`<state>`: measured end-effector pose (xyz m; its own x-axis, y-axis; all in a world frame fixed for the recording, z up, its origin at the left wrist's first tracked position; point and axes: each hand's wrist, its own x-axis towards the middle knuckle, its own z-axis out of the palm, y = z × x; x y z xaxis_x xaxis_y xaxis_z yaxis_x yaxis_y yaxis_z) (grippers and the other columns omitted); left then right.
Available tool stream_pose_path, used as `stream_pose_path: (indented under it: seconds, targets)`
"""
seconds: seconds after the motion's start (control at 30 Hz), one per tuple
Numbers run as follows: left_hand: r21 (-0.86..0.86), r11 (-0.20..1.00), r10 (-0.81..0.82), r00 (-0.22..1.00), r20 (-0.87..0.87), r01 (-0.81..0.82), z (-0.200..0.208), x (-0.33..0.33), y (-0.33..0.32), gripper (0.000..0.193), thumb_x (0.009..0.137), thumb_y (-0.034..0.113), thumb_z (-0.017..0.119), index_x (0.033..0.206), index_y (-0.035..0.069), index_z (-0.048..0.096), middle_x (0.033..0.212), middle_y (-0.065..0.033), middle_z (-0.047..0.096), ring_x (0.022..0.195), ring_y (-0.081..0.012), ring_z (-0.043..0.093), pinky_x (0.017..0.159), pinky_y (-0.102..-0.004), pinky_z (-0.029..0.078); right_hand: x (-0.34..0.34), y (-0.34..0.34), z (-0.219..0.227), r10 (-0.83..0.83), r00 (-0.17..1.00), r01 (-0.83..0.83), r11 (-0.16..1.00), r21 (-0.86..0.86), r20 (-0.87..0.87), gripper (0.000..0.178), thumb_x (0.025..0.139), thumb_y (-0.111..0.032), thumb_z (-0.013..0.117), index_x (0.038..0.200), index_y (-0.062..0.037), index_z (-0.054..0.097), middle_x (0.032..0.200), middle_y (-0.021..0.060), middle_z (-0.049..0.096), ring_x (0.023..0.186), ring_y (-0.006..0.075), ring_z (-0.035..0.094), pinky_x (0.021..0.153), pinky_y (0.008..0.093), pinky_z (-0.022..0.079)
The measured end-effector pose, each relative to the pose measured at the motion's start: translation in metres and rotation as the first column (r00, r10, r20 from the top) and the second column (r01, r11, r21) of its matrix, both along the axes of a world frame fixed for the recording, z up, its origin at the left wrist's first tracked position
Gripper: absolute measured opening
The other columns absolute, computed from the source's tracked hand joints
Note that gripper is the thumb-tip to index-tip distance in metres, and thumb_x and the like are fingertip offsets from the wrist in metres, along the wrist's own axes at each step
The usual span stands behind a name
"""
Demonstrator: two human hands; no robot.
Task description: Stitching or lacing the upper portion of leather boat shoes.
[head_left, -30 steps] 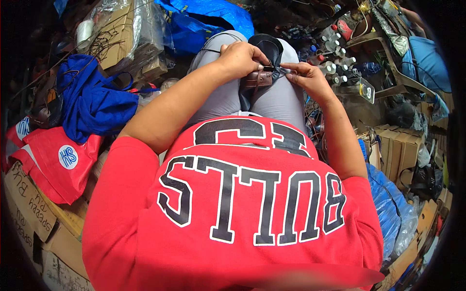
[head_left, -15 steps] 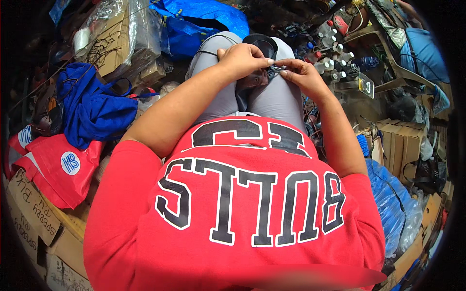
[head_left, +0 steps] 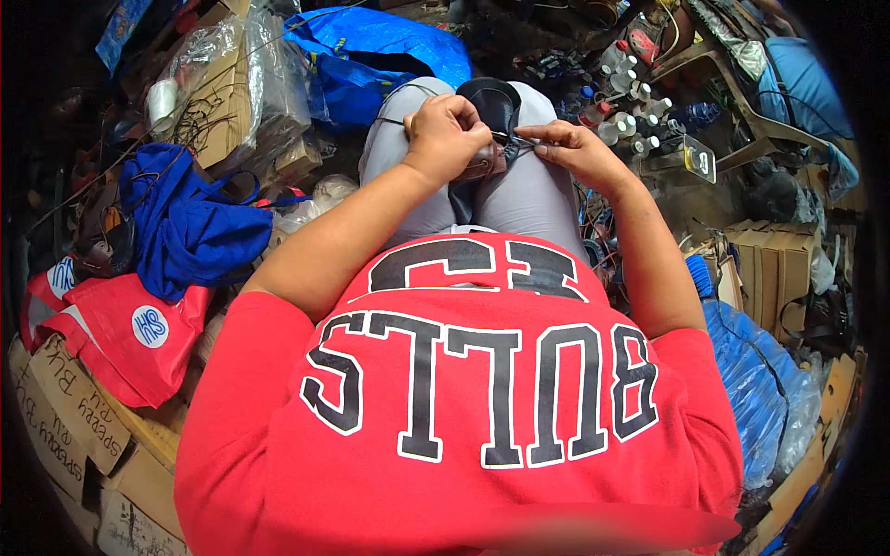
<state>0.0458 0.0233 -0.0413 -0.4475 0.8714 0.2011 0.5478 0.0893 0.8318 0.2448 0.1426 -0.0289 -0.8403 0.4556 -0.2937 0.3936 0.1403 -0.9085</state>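
Observation:
A dark shoe (head_left: 493,104) with a brown leather part (head_left: 488,165) is held between my grey-trousered knees. Over its left side, my left hand (head_left: 443,137) is closed with its fingers curled in, and what they grip is hidden. A thin dark cord (head_left: 390,121) shows beside that hand, over the left knee. At the shoe's right side, my right hand (head_left: 575,154) pinches dark cord strands (head_left: 525,145) between thumb and forefinger. Those strands run to the shoe's middle; whether they are laces or thread I cannot tell.
Several capped bottles (head_left: 640,120) stand at the far right beside a chair-like frame (head_left: 723,83). Blue cloth (head_left: 185,222) and a red bag (head_left: 130,343) lie at left, above cardboard boxes (head_left: 79,417). A blue tarp (head_left: 380,56) is beyond my knees. Blue plastic (head_left: 742,371) lies at right.
My hands have moved apart from their meeting point over the shoe. The left has shifted down and left, its fingers curling in; the right has moved slightly lower.

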Motion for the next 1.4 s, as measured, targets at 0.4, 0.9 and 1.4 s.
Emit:
stream_pose_path:
  seconds: [0.4, 0.9, 1.4]
  targets:
    - [0.138, 0.978, -0.057, 0.842, -0.536, 0.154, 0.011, -0.019, 0.038, 0.009, 0.078, 0.025, 0.065, 0.079, 0.017, 0.070, 0.080, 0.0014, 0.066, 0.080, -0.0198, 0.057, 0.077, -0.0372, 0.033, -0.004, -0.004, -0.006, -0.018, 0.998, 0.028, 0.984, 0.174, -0.063, 0.033, 0.084, -0.008, 0.062, 0.116, -0.0175, 0.065, 0.082, -0.0001, 0.054, 0.074, 0.0082, 0.048, 0.072, 0.0218, 0.042]
    - [-0.296, 0.908, -0.318, 0.948, -0.027, 0.296, 0.005, -0.025, 0.012, 0.022, 0.069, 0.020, 0.075, 0.090, 0.015, 0.071, 0.075, 0.0006, 0.067, 0.076, -0.0138, 0.060, 0.082, -0.0321, 0.036, -0.009, -0.014, -0.014, -0.112, 0.986, 0.137, 0.965, 0.225, -0.124, 0.029, 0.081, -0.009, 0.067, 0.110, -0.0147, 0.068, 0.078, -0.0015, 0.051, 0.073, 0.0068, 0.048, 0.065, 0.0210, 0.041]
    - [-0.371, 0.896, -0.299, 0.950, -0.093, 0.246, 0.007, -0.005, 0.019, 0.016, 0.072, 0.022, 0.072, 0.083, 0.014, 0.065, 0.073, 0.0011, 0.067, 0.070, -0.0125, 0.061, 0.077, -0.0347, 0.031, -0.022, -0.008, -0.015, -0.248, 0.961, 0.244, 0.969, -0.047, -0.123, 0.014, 0.079, -0.007, 0.068, 0.092, -0.0025, 0.067, 0.078, -0.0023, 0.063, 0.070, 0.0042, 0.053, 0.063, 0.0204, 0.045]
